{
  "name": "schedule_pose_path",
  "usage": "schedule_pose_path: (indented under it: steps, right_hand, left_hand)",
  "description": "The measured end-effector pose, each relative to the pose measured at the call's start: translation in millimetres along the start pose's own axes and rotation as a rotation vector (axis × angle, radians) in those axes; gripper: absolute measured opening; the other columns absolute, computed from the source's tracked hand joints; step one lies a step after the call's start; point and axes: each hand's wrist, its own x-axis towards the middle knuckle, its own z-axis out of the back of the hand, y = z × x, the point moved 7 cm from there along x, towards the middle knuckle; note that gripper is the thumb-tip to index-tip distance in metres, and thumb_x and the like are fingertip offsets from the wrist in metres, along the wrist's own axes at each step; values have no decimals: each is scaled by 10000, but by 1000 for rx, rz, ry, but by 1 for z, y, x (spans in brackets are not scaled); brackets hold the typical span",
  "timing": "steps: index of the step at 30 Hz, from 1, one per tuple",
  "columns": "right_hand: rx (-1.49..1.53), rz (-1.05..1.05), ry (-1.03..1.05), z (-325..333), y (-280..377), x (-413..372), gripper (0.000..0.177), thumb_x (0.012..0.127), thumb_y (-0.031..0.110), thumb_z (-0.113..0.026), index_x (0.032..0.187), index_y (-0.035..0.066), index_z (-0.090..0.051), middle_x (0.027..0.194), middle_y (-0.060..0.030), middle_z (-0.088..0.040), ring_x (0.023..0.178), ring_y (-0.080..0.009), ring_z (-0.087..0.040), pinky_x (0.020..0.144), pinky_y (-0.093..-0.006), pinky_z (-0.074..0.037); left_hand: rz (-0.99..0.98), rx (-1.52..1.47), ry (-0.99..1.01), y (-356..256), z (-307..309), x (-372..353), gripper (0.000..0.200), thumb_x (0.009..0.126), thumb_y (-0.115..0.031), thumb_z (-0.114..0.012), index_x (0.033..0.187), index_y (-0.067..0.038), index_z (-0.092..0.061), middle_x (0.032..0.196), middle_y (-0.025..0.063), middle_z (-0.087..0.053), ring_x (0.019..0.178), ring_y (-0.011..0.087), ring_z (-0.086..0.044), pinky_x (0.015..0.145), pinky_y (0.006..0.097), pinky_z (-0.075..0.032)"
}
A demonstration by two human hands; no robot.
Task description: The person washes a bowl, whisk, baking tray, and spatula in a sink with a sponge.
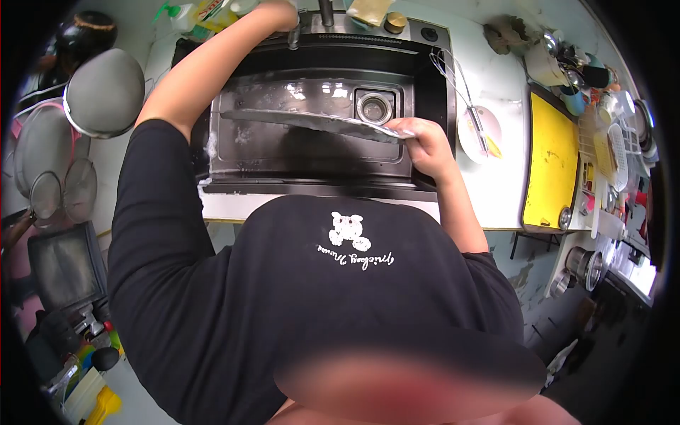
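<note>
My right hand (428, 145) is closed on one end of a thin, dark, flat tray (312, 124). The tray is seen nearly edge-on and stretches leftward above the dark sink (283, 159). At the top of the view, my left hand (278, 14) reaches to the back rim of the sink, left of the faucet (326, 13) and beside several bottles. Its fingers are mostly hidden by the frame edge, so I cannot see what they hold. A small shiny piece (294, 37) hangs just below that hand. The round drain (374, 108) shows behind the tray.
Right of the sink, a whisk (473, 117) rests in a white bowl (489, 131), beside a yellow board (551, 159). A green-topped soap bottle (180, 15) stands back left. Strainers (46, 195) and a round pan (106, 92) hang at left. A dish rack (609, 142) is far right.
</note>
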Motion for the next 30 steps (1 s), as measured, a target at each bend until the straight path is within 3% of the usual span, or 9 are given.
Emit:
schedule_pose_path:
  steps: [12, 14, 15, 19, 21, 22, 24, 27, 30]
  right_hand:
    - [-93, 14, 118, -32, -34, 12, 197, 533, -70, -415, 683, 14, -514, 731, -113, -628, 727, -269, -607, 693, -325, -472]
    - [-91, -8, 141, -33, -42, 8, 192, 539, -67, -416, 685, 16, -508, 725, -114, -616, 731, -267, -601, 690, -325, -470]
    - [-86, -26, 166, -35, -47, 5, 187, 544, -65, -416, 688, 18, -502, 720, -114, -605, 735, -266, -595, 688, -325, -467]
    - [-86, -93, 202, -37, -72, -7, 135, 610, -48, -514, 713, 30, -550, 710, -87, -585, 728, -277, -574, 675, -345, -461]
    - [-70, -91, 205, -35, -76, -9, 102, 620, -25, -547, 702, 36, -538, 708, -84, -576, 720, -276, -566, 673, -342, -454]
    - [-90, -102, 207, -35, -78, -12, 101, 618, -20, -554, 698, 39, -533, 711, -80, -574, 723, -275, -564, 677, -341, -453]
    - [-120, -120, 231, -33, -87, -20, 102, 618, -1, -572, 689, 52, -523, 725, -63, -570, 747, -268, -560, 702, -344, -440]
    - [-228, -81, 238, -31, -96, -31, 119, 627, 37, -616, 682, 63, -514, 729, -53, -578, 796, -251, -577, 835, -354, -429]
    - [-349, -114, 244, -28, -95, -37, 100, 629, 11, -582, 703, 72, -550, 836, -48, -580, 952, -259, -544, 943, -384, -372]
  left_hand:
    - [-64, -74, 30, 12, -33, 57, 240, 798, -164, -449, 825, -7, -628, 763, 186, -633, 624, 332, -598, 592, 409, -485]
    - [568, -1375, 327, 38, -94, 69, 203, 807, -132, -423, 738, -65, -602, 573, 108, -568, 477, 270, -537, 513, 357, -476]
    - [570, -1376, 329, 37, -105, 66, 203, 807, -132, -423, 738, -65, -602, 573, 108, -568, 477, 270, -537, 513, 357, -476]
    - [422, -888, -646, 54, -89, 21, 252, 777, -231, -499, 806, -22, -636, 772, 187, -622, 700, 289, -597, 653, 380, -465]
    - [643, -1351, -1011, 30, -68, -63, 269, 798, -242, -466, 819, 3, -575, 762, 229, -608, 782, 410, -575, 702, 459, -433]
    - [659, -1391, -1191, 31, -102, -65, 231, 814, -247, -498, 815, -25, -561, 584, 46, -553, 599, 199, -569, 543, 346, -445]
    - [871, -1974, -549, -10, -154, -71, 203, 844, -183, -437, 791, -36, -567, 718, 114, -609, 663, 221, -584, 576, 335, -465]
    - [564, -2311, -52, -66, -157, -59, 145, 867, -195, -521, 820, -67, -569, 686, 29, -547, 535, 127, -501, 454, 231, -416]
    - [293, -2387, 53, -68, -172, -34, 206, 854, -271, -572, 879, -66, -572, 719, 26, -558, 572, 124, -503, 495, 236, -428]
